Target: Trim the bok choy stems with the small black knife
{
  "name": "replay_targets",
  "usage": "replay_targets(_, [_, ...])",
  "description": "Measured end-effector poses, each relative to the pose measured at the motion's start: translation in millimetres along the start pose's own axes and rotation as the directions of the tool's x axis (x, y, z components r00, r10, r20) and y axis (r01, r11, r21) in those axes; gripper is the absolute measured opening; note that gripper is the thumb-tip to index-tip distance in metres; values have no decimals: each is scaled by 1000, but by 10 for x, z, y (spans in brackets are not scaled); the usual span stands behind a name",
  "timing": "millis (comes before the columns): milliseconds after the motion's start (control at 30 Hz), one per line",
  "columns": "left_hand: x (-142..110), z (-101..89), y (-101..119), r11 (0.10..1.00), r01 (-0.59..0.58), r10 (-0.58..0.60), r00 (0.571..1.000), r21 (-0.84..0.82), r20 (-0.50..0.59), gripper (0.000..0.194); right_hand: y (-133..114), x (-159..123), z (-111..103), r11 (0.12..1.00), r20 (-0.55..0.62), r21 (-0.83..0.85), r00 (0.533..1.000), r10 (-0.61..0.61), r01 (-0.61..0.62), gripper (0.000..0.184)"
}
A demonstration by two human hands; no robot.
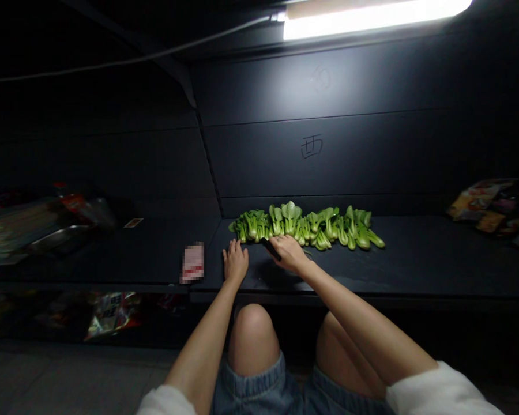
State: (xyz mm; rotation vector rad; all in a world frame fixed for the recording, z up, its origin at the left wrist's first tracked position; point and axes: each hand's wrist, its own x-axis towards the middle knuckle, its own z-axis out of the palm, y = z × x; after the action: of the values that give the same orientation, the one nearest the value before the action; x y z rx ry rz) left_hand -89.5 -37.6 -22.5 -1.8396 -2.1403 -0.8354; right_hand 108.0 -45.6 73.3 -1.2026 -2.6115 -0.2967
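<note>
A row of green bok choy (292, 216) lies along the dark shelf (419, 253), close to the back panel. My right hand (289, 252) is closed around a narrow black object (270, 249), just in front of the middle of the row. What kind of object it is I cannot make out; part of it is hidden by the fingers. Flat on the shelf rests my left hand (236, 262), fingers stretched out, just in front of the row's left end. Left of that hand lies a pinkish rectangular item (192, 263), blurred into blocks.
A lit tube lamp (372, 17) hangs above, with a white cable (155, 56) running left. Food packets (491, 210) stand at the far right. A metal tray (58, 237) and stacked papers (15, 227) sit at left. Below, a lower shelf holds bagged goods (112, 311).
</note>
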Motion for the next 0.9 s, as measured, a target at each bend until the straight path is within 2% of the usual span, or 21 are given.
replay_targets(300, [5, -5, 1, 999, 40, -40, 999, -12, 23, 44, -69, 59, 26, 998, 54, -18, 997, -58, 59, 27])
replay_targets(533, [5, 11, -20, 997, 66, -66, 998, -28, 2, 43, -204, 145, 15, 998, 84, -16, 995, -62, 64, 30])
replay_targets(700, [14, 28, -46, 997, 62, -60, 998, -40, 30, 43, -248, 185, 73, 996, 69, -12, 994, -89, 90, 27])
replay_targets(900, [13, 14, -43, 996, 71, -69, 997, -60, 46, 43, -280, 236, 34, 997, 56, 4, 995, -78, 78, 29])
